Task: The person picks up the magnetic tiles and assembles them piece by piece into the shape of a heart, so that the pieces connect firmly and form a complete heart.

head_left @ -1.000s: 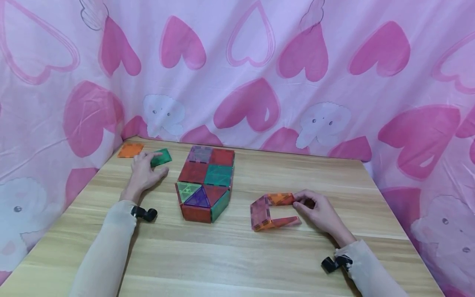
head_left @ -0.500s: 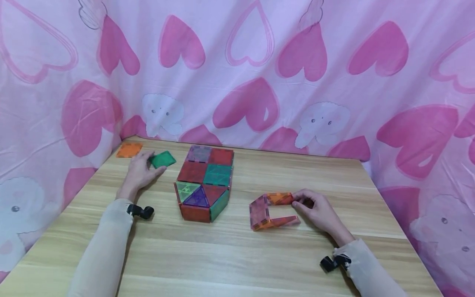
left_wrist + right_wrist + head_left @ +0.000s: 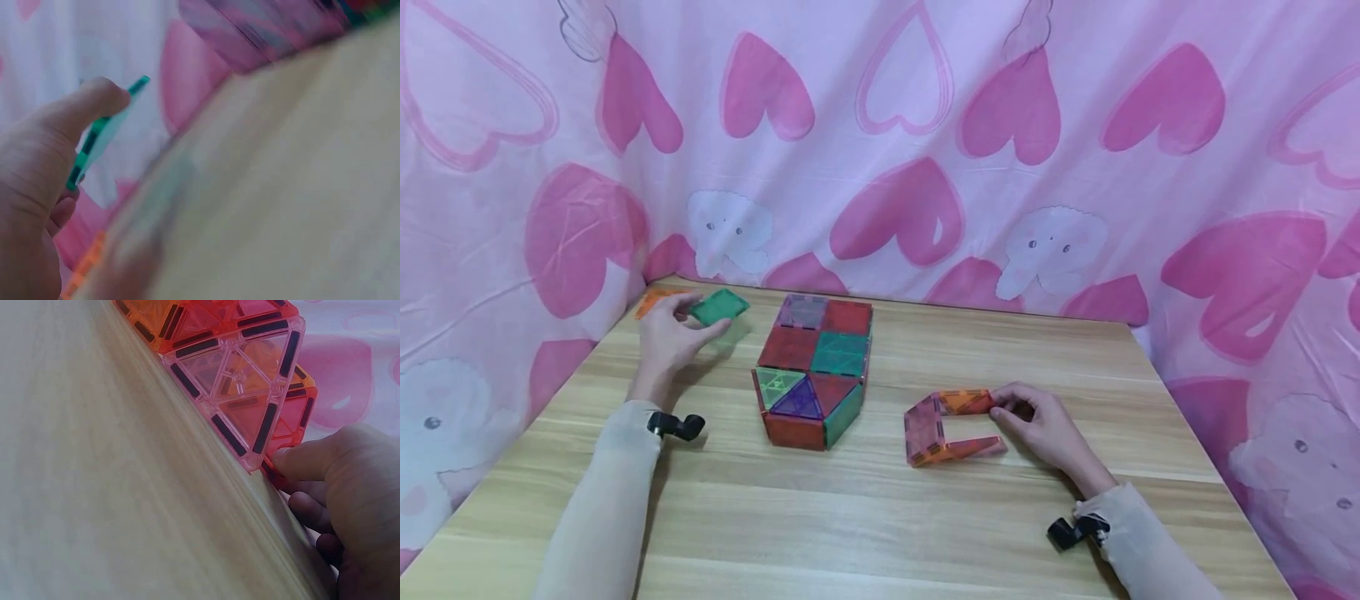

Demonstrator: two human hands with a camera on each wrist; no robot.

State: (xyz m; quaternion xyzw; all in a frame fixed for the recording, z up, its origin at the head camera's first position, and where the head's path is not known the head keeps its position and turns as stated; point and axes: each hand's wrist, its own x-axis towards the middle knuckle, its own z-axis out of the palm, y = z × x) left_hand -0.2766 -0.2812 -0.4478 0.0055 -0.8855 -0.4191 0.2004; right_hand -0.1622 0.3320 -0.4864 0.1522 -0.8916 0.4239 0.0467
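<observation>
My left hand pinches a green square magnetic tile between thumb and fingers, raised above the table at the back left. In the left wrist view the thumb lies against the edge of that green tile. At the right, my right hand pinches the end of an orange-red tile wall of a small U-shaped magnetic-tile piece. Its upright side is a pinkish tile. The right wrist view shows a pink triangular tile in front of the pinched red edge.
Between the hands stands a larger box of magnetic tiles, topped in red, green and purple. An orange tile lies behind the left hand, partly hidden. A pink heart-patterned curtain borders the wooden table.
The left hand has lifted the green tile off the table and drawn it slightly left, now partly covering the orange tile. The right hand and the U-shaped piece have stayed in place.
</observation>
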